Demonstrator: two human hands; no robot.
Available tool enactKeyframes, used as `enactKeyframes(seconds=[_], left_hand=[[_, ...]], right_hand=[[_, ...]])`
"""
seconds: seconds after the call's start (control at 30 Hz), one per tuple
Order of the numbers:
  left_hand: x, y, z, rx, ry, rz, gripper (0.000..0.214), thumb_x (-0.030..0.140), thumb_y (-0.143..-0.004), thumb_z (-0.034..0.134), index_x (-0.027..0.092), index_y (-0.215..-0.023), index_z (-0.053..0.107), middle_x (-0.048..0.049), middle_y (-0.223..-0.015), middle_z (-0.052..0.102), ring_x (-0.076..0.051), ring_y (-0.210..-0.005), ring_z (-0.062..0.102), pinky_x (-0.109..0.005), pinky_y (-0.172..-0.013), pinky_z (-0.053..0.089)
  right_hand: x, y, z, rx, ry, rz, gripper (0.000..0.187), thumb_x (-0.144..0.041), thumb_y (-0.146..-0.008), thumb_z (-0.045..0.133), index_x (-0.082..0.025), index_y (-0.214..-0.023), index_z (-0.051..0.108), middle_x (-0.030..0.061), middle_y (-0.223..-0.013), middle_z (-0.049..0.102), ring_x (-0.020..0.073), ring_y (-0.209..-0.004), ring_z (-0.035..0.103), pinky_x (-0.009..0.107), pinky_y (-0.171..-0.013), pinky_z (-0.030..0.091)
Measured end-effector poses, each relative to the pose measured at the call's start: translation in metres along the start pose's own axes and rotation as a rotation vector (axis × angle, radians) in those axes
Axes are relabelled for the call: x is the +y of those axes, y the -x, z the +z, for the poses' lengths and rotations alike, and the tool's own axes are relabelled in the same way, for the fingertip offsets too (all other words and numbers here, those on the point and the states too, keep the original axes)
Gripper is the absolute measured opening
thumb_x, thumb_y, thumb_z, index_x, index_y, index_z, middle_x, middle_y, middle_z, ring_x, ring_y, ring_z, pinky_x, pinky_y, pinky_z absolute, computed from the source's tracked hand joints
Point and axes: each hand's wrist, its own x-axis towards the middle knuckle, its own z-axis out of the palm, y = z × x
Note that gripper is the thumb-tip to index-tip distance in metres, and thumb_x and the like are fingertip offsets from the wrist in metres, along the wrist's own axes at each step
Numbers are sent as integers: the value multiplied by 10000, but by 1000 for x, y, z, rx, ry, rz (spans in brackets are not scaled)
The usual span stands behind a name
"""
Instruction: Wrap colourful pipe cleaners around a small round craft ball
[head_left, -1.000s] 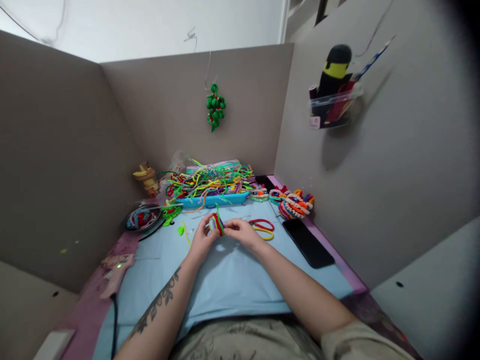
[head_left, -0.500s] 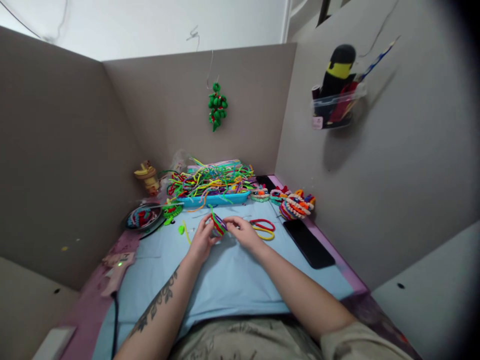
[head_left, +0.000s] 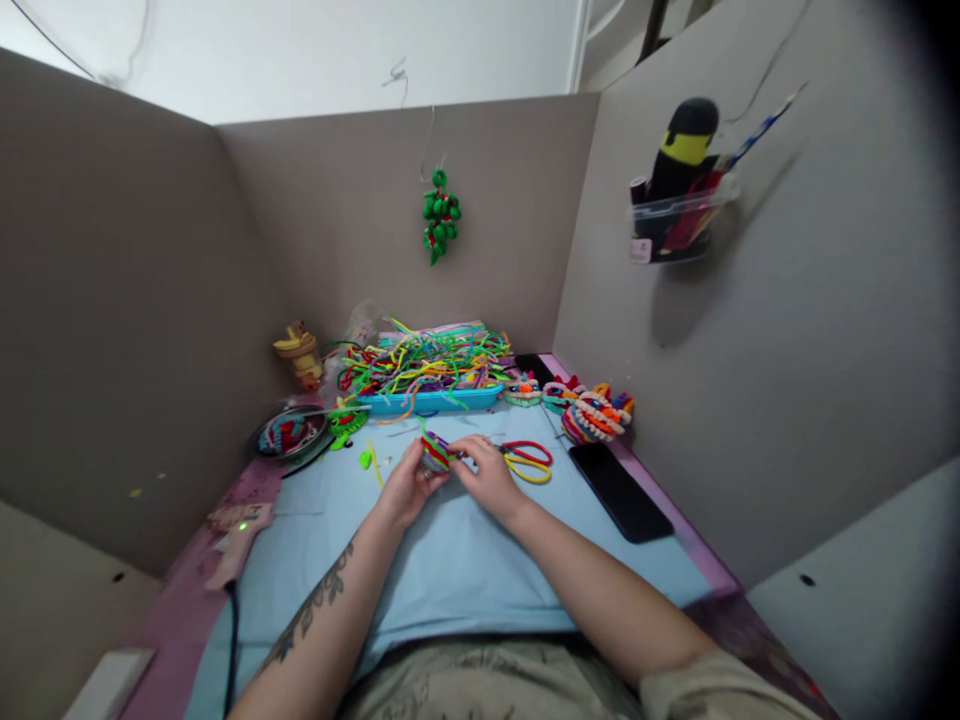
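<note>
Forearms reach in from the bottom edge of the head view and slant toward each other, hands meeting over the middle of a light-blue sheet [head_left: 465,575] on the pink worktop [head_left: 176,600]. Left forearm [head_left: 319,605]: bare, leafy tattoo along its outer side, rising up and rightward. Right forearm [head_left: 600,590]: bare below a short sleeve, angled up and leftward.

Left hand [head_left: 405,490] curled, thumb side up, fingers wrapped around the left and underside of a small striped piece [head_left: 435,453]; red, green and purple bands visible, one green end sticking up. Right hand [head_left: 491,482] back upward, wrist low, fingers drawn narrow, tips pinching the piece's right edge; exact fingertip contact too small to read. Piece sits between both hands, apparently raised off the sheet.

Scissors [head_left: 534,481] with red and yellow handles just right of the right hand; blades partly hidden. Farther right, a black phone [head_left: 621,493] lying flat. Near the left hand, a bright-green scrap [head_left: 365,459]. Beyond the hands, a blue tray [head_left: 435,402] heaped with coloured fuzzy strips [head_left: 431,362]. Far left, a pink glue gun [head_left: 238,545], green light lit.
</note>
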Motion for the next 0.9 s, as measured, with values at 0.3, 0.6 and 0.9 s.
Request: enactKeyframes(seconds=[0.3,0.6,0.9], left_hand=[[-3,0,-4,80,-630,433,640,362,-652,749,246,-1216,469,-101,-1305,468,-252,-1150,502,-326,-821,495],[-1,5,-3,-108,-941,582,673,319,-641,755,259,-1259,496,-104,-1262,428,-287,-1218,423,-396,-931,446],[-2,6,-5,-271,-1115,705,696,270,-688,723,264,-1320,432,-104,-1277,456,-274,-1230,408,-451,-1045,329]], right_hand=[[-1,-3,-5,46,-205,243,167,-188,-765,558,-186,-910,641,54,-886,634,162,-767,566,269,-646,436],[7,-10,-13,0,-481,364,226,-302,-728,627,-188,-923,626,-3,-729,573,136,-681,533,263,-661,432],[4,-12,-21,-6,-319,291,189,-322,-759,618,-174,-642,628,12,-680,562,149,-677,521,274,-666,417]])
